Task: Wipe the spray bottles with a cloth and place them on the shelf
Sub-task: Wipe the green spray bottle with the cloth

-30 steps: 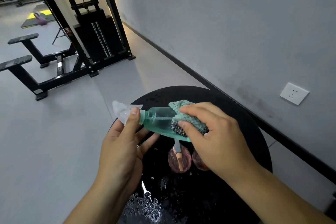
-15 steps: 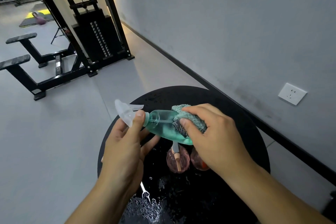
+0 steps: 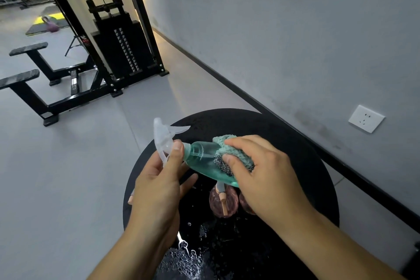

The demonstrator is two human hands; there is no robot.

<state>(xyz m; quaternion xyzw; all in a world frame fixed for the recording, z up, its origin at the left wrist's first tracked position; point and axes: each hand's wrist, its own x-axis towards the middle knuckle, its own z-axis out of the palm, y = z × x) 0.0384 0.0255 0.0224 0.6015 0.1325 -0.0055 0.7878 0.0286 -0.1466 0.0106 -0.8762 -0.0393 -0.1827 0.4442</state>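
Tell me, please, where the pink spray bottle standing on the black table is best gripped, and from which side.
Probably by the neck, just under the spray head, coming from above. The pink bottle stands upright on the round table and is seen top-down, so its body is mostly hidden. A second pink bottle stands close on its right, leaving the fingers little room there.

A plain grey wall [image 3: 272, 29] fills the upper right of the frame, with a white socket [image 3: 366, 118] low on it and a black skirting strip [image 3: 250, 95] along its foot. The pale grey floor [image 3: 68, 166] runs to a black cable machine [image 3: 118, 41] at upper left, warm light glowing behind its frame. A purple kettlebell [image 3: 51, 26] sits far off.
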